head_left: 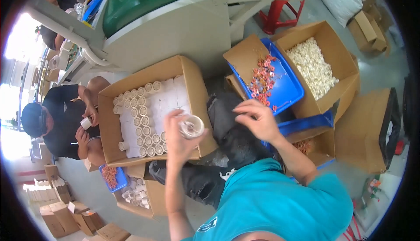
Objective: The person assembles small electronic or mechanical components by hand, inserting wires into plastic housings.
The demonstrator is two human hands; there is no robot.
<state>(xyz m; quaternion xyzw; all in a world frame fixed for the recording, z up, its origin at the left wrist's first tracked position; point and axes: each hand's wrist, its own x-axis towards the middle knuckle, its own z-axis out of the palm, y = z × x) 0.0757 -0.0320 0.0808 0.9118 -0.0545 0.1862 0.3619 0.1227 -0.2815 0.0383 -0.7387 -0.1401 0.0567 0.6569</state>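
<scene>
My left hand (176, 141) is closed around a white plastic cup-shaped housing (192, 127), its round mouth tilted up with something thin inside that I cannot make out. My right hand (259, 122) hangs above my right knee, fingers half curled and thumb apart from them, with nothing visible in it. Beyond the left hand a cardboard box (195, 85) holds rows of similar white housings (142, 112) on a pale sheet. Near the right hand a blue tray (291, 85) carries small pink-red parts with thin wires (264, 81).
A carton (345, 68) full of small white pieces (313, 66) stands at the right, beside a blue bin (306, 125). A co-worker (61, 118) at the left holds another white housing. A green-topped workbench (144, 4) and a red stool (275, 15) are at the back.
</scene>
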